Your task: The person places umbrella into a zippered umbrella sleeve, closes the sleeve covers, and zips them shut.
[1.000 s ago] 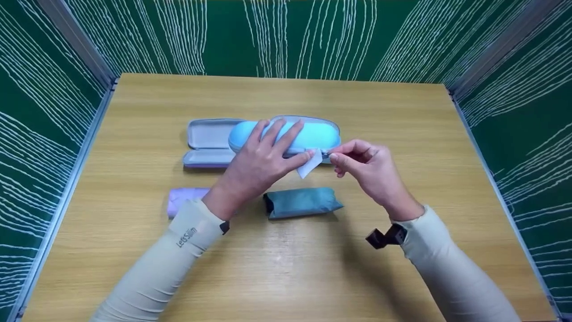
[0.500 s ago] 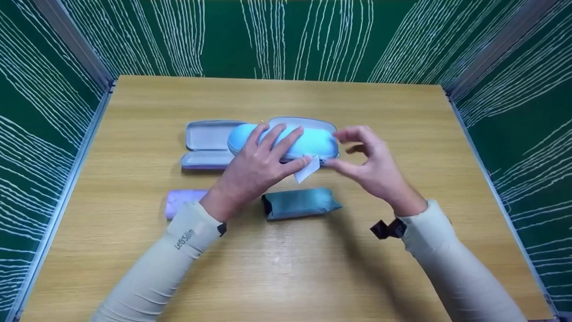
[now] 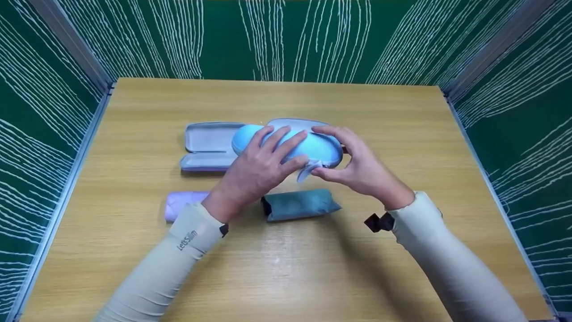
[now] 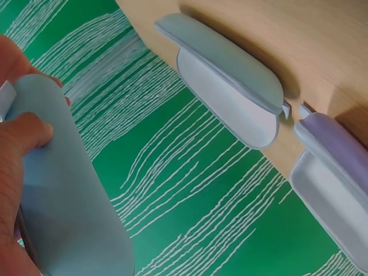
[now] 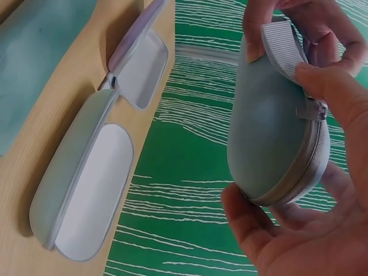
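The left hand (image 3: 263, 167) is gripping the light-blue zippered glasses case (image 3: 318, 149) across its middle, and the right hand (image 3: 357, 165) is clasping its right end, the thumb lying against the ribbed strap (image 5: 282, 54). The case is apparently hovering over the table (image 3: 277, 277), in front of the pale-green case (image 5: 69, 172) and just right of the purple case (image 3: 205, 168), both gaping. The strap is hanging near the zipper pull (image 5: 317, 110), so it might be snagging if the pull were moving toward it. The smooth shell could be slipping if both hands were loosening together, or knocking the far cases if it were dipping.
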The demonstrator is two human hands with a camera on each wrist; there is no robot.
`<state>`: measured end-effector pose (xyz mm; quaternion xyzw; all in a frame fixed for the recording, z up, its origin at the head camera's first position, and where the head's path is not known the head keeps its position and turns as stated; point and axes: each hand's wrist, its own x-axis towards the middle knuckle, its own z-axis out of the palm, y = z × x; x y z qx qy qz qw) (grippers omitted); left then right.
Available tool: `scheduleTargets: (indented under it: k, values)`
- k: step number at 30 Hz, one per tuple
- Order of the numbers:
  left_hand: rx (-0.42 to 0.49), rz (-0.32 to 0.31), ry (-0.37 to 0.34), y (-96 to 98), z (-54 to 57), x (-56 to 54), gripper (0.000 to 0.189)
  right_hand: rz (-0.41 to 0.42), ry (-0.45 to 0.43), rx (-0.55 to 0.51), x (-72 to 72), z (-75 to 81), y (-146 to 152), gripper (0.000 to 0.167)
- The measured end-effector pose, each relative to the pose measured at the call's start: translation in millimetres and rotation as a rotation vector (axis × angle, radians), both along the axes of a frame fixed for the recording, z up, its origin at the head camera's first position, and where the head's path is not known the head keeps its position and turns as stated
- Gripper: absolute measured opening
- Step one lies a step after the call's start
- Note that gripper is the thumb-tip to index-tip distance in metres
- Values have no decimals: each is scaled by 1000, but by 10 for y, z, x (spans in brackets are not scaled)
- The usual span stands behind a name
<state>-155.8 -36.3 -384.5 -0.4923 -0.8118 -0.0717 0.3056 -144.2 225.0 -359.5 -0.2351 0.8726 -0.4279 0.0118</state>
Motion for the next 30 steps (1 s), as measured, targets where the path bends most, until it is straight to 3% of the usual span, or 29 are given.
scheduleTargets:
  k: [4, 8, 16, 23, 30]
  values:
    - [18, -10, -32, 15, -21, -26, 49, -30, 20, 11, 31, -23, -9, 70]
    - [22, 12, -52, 30, -26, -59, 52, -84, 95, 1, 62, -70, -21, 67]
    - [67, 111, -7, -39, 50, -166, 44, -188, 260, 17, 22, -179, 201, 68]
    - [57, 214, -65, -177, 78, -188, 55, -333, 159, 39, -120, -427, 744, 65]
    - [61, 240, -124, -234, 67, -167, 58, -393, 51, 93, -266, -693, 1388, 59]
